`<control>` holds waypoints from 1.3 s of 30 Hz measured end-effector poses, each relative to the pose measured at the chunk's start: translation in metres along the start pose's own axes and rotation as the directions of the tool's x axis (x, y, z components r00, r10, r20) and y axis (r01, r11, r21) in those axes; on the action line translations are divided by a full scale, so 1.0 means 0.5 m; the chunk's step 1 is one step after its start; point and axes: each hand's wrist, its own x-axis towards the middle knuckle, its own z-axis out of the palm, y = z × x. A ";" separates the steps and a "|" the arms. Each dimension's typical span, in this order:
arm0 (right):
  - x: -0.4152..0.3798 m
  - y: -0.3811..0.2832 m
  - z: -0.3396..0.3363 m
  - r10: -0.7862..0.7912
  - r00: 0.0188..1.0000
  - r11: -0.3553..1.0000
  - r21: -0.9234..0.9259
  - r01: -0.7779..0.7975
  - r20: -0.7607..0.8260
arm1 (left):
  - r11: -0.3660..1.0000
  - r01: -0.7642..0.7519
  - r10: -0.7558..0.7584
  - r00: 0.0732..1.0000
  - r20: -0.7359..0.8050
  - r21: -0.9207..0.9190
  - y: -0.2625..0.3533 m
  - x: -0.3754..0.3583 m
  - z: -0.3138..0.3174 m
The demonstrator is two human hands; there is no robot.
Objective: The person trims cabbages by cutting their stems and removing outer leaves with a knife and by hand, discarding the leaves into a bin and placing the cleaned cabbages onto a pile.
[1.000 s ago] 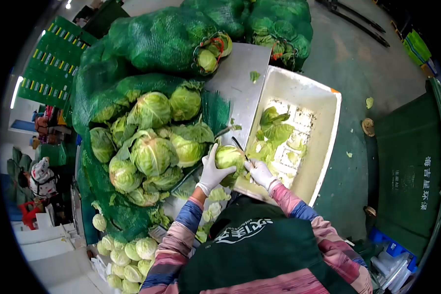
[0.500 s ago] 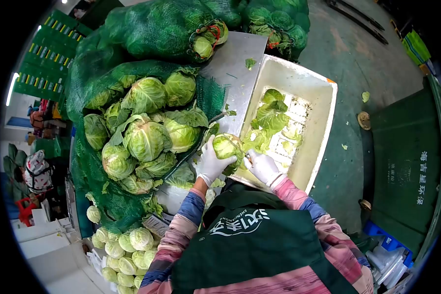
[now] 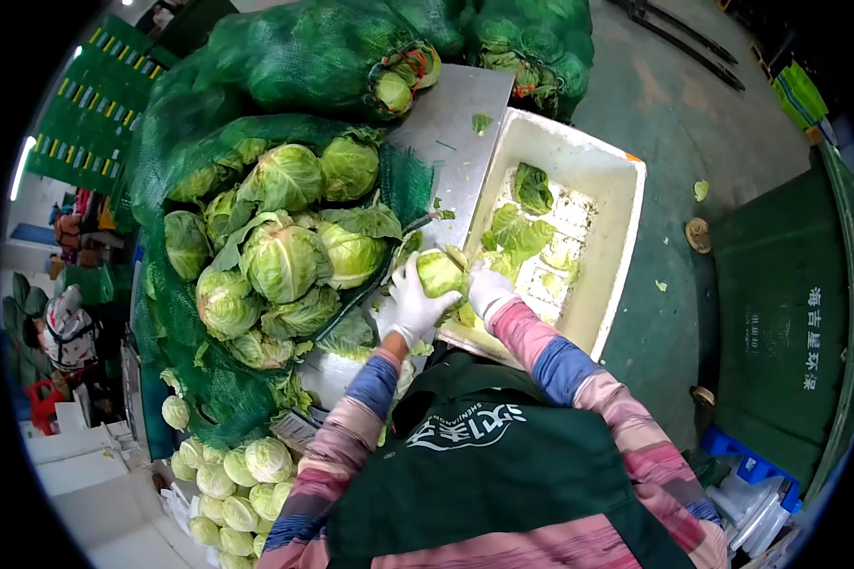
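A pale green cabbage [image 3: 439, 274] is gripped in my white-gloved left hand [image 3: 417, 305], above the metal table near the foam box. Against its right side is my gloved right hand [image 3: 489, 288], fingers closed. A thin, narrow edge shows between that hand and the cabbage, too small to name. Loose green leaves [image 3: 522, 234] lie inside the white foam box [image 3: 620, 256], just beyond my right hand. To the left, an opened green mesh bag [image 3: 408, 190] spills several untrimmed cabbages [image 3: 283, 261] close to my left hand.
Full mesh bags [image 3: 304, 57] of cabbages lie at the back of the metal table [image 3: 451, 114]. Paler trimmed cabbages [image 3: 242, 484] are piled at lower left. A large green bin [image 3: 778, 313] stands on the right, with leaf scraps on the floor.
My right hand has moved left and up against the cabbage, which has turned in my left hand. A dark leaf now lies separately at the back of the box's leaves.
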 end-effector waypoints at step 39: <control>-0.109 -0.075 -0.023 -0.268 0.958 0.961 0.036 0.272 -0.103 | 0.736 0.148 -0.143 0.988 0.062 -0.661 -0.086 -0.025 -0.048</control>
